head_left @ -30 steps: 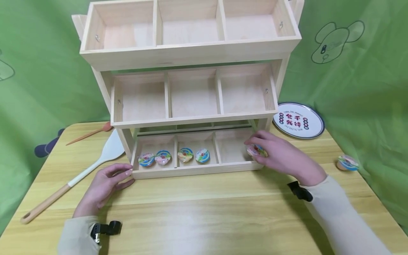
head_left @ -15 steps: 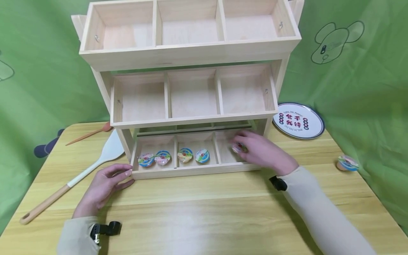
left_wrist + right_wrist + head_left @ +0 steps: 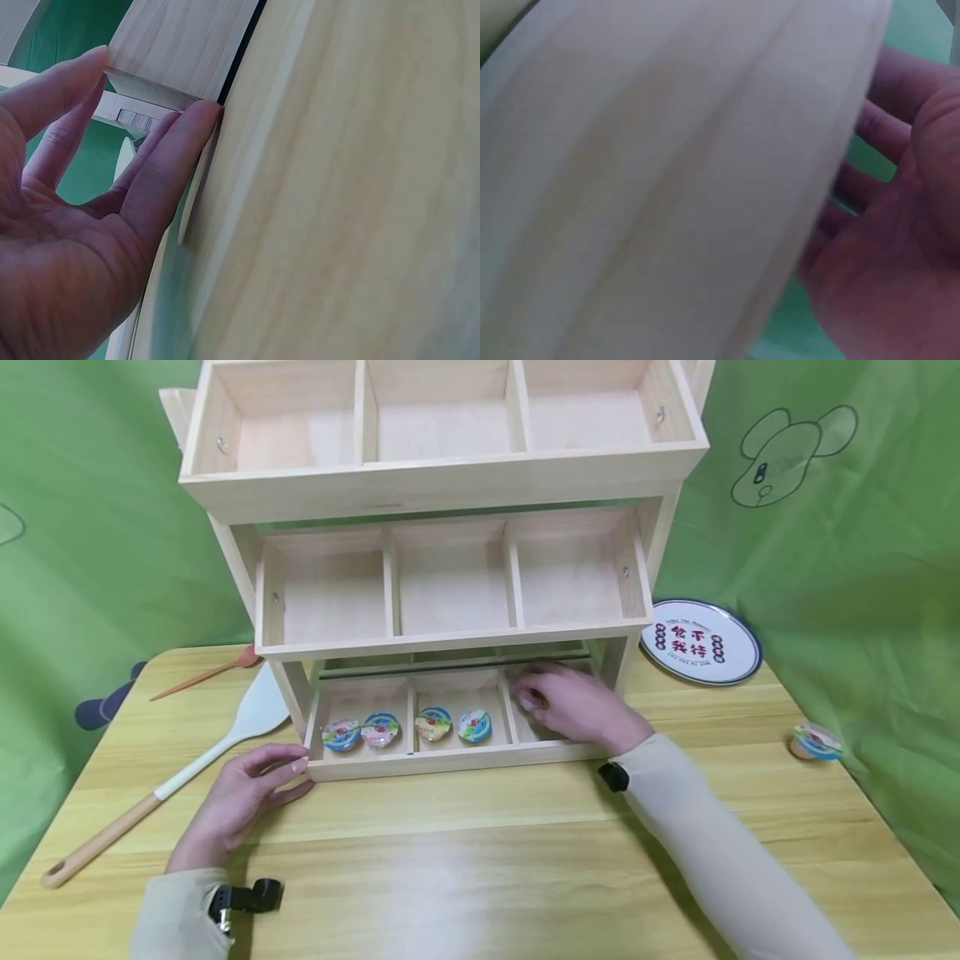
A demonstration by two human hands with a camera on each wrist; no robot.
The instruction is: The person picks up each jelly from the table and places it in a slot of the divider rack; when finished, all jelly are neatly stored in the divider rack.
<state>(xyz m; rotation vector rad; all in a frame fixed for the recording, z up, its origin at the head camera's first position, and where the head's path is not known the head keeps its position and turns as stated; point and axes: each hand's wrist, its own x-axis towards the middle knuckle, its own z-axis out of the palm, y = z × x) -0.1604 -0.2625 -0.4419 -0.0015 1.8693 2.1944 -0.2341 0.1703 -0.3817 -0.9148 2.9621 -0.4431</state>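
Observation:
My right hand (image 3: 573,706) reaches into the right compartment of the bottom wooden tray (image 3: 450,764), pinching a small jelly cup (image 3: 529,699) close to the divider. Most of that cup is hidden by the fingers, and in the right wrist view the tray's wooden front blocks the fingertips. The left hand (image 3: 243,797) touches the tray's front left corner with relaxed fingers, as the left wrist view also shows. Two jelly cups, a left one (image 3: 341,735) and a right one (image 3: 380,729), sit in the left compartment. A yellowish one (image 3: 433,724) and a pale one (image 3: 475,726) share the middle compartment.
Above rise the middle tray (image 3: 450,639) and top tray (image 3: 442,485) of the rack. A white spatula (image 3: 258,710) and an orange spoon (image 3: 202,679) lie left. To the right are a white plate (image 3: 701,668) and a lone jelly cup (image 3: 815,742).
The right hand has moved left with its jelly cup, from the right end of the bottom tray to beside the divider. The left hand has stayed at the corner.

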